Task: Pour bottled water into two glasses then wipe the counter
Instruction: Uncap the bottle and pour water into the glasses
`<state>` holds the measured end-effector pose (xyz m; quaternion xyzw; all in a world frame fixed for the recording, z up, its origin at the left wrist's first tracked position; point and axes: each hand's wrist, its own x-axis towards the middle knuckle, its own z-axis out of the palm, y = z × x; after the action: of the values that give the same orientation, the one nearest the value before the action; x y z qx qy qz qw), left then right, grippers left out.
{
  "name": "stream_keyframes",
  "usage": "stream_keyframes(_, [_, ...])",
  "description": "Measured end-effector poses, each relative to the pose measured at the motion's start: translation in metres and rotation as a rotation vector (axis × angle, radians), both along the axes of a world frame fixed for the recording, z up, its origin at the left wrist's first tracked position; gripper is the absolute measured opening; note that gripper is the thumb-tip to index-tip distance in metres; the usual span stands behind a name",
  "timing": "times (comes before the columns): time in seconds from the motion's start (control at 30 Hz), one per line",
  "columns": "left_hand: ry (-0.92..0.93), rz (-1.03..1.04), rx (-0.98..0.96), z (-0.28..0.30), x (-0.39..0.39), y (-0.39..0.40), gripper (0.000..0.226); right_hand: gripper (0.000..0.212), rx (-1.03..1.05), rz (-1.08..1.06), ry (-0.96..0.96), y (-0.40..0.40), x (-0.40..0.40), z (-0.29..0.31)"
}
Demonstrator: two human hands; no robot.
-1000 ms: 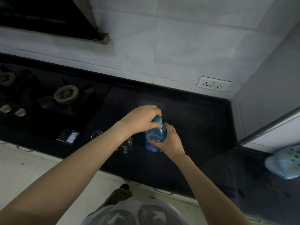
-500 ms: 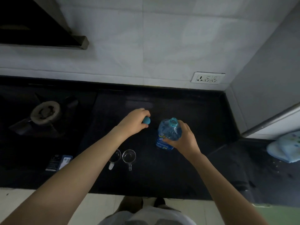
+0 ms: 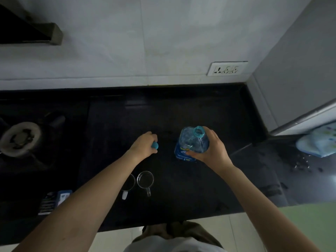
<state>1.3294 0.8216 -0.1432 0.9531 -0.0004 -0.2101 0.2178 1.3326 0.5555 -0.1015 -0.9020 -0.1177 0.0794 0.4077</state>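
A clear water bottle (image 3: 190,142) with a blue label stands uncapped on the black counter (image 3: 181,193). My right hand (image 3: 209,150) grips its side. To the left, my left hand (image 3: 143,146) holds the teal cap (image 3: 155,145) low over the counter. Two small glass cups with handles stand near the front edge: one (image 3: 145,180) in plain sight, the other (image 3: 130,182) partly hidden behind my left forearm.
A gas stove burner (image 3: 19,139) sits at the far left. A small dark packet (image 3: 54,200) lies at the front left. A light blue cloth (image 3: 320,142) lies on the right counter, with water drops near it. A wall socket (image 3: 226,68) is above.
My left hand took the cap off the bottle and moved it left and down toward the counter. The right hand kept its hold on the bottle. The camera tilted further down.
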Motion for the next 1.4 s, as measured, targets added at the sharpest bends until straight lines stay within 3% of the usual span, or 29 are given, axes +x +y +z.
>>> stream_keyframes(0.4, [-0.025, 0.003, -0.003, 0.003, -0.010, 0.001, 0.049, 0.089, 0.004, -0.008, -0.001, 0.000, 0.000, -0.002])
stream_keyframes(0.8, [-0.253, 0.056, -0.134, 0.045, -0.063, 0.011, 0.031, 0.093, 0.023, 0.014, 0.014, 0.002, -0.001, 0.005])
stream_keyframes(0.93, [-0.255, 0.035, -0.129, 0.046, -0.094, 0.009, 0.039, 0.092, 0.021, 0.016, -0.011, 0.001, -0.001, 0.004])
stream_keyframes(1.13, [-0.179, -0.001, 0.062, 0.039, -0.121, -0.006, 0.063, 0.093, 0.052, 0.021, -0.009, 0.001, -0.002, 0.003])
stream_keyframes(1.27, [-0.148, -0.038, 0.269, 0.033, -0.131, -0.012, 0.068, 0.091, 0.062, 0.023, -0.010, 0.001, -0.002, 0.004])
stream_keyframes(1.4, [-0.112, -0.067, 0.355, 0.026, -0.136, -0.015, 0.066, 0.088, 0.069, 0.029, -0.012, 0.001, -0.003, 0.005])
